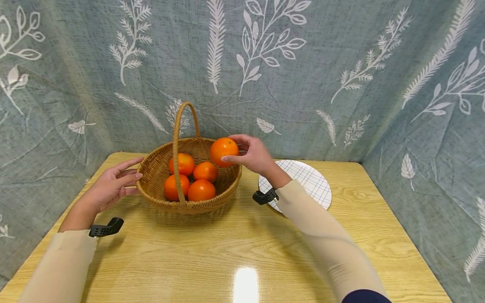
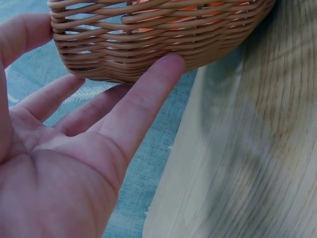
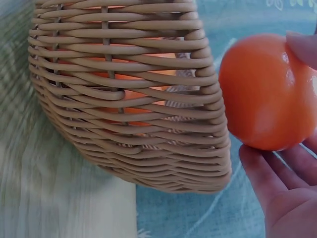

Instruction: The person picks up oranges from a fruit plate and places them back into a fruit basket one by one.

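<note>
A brown wicker basket point(image 1: 224, 201) with a tall arched handle point(image 1: 176, 139) stands at the back left of the table, several oranges point(image 1: 201, 190) inside it. My right hand point(image 1: 254, 155) holds another orange point(image 1: 223, 151) between thumb and fingers, at the basket's right rim. In the right wrist view this glossy orange point(image 3: 267, 91) appears beside the woven rim. My left hand point(image 1: 110, 185) touches the basket's left side with its fingers spread and nearly straight. From the left wrist, the fingertips point(image 2: 171, 64) rest against the outer weave.
A round white plate with a grid pattern point(image 1: 310, 181) lies right of the basket, partly hidden by my right forearm. Grey-blue cloth point(image 1: 288, 113) with white leaf prints hangs behind and at both sides of the wooden table point(image 1: 197, 256).
</note>
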Tool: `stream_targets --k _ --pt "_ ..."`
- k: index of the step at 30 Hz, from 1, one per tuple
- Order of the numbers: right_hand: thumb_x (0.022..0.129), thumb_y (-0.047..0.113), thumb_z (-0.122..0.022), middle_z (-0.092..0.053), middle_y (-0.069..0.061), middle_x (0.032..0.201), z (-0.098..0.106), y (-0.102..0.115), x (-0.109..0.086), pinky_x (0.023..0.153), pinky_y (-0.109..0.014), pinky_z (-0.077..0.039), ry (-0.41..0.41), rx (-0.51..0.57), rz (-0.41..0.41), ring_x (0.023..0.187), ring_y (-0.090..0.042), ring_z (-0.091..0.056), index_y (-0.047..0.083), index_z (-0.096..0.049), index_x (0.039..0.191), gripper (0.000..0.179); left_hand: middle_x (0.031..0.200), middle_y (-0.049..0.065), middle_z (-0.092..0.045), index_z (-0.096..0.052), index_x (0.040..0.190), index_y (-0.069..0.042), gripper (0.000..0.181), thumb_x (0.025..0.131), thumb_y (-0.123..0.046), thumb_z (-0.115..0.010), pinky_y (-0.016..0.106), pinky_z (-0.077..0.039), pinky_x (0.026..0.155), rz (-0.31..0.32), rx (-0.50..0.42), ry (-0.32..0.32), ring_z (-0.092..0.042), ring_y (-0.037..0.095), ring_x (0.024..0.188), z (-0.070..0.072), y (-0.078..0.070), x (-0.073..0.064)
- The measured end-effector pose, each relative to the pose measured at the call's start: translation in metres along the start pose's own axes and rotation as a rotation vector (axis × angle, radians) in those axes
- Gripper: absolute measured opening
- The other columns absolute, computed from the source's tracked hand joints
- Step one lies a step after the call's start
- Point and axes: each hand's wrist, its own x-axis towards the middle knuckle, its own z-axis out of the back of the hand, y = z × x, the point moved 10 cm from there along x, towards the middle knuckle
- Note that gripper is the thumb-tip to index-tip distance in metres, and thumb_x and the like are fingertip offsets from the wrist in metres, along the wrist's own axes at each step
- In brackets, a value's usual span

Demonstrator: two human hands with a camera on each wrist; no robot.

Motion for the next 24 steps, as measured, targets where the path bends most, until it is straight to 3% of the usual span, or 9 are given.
stream_targets --k 14,24 --pt "0.082 0.023 -0.088 -0.069 -0.009 0.130 -0.019 0.003 0.006 0.093 -0.033 -0.060 0.118 -0.178 0.018 0.116 -0.023 -0.069 0.008 -0.062 0.140 0.065 0.126 -0.010 -0.068 -0.011 0.166 -0.006 0.071 0.107 -0.001 -0.050 0.030 -0.064 0.081 0.005 -0.028 0.013 -0.073 0.011 0.107 -0.002 -0.001 -0.001" --pt "0.082 0.037 -0.086 -0.070 -0.004 0.130 -0.028 0.004 0.012 0.093 -0.032 -0.057 0.242 -0.386 0.045 0.111 -0.017 -0.068 0.012 -0.063 0.138 0.066 0.125 -0.010 -0.069 -0.010 0.165 -0.005 0.071 0.107 0.000 -0.050 0.029 -0.064 0.081 0.014 -0.034 0.002 -0.073 0.011 0.107 -0.001 0.000 -0.002"
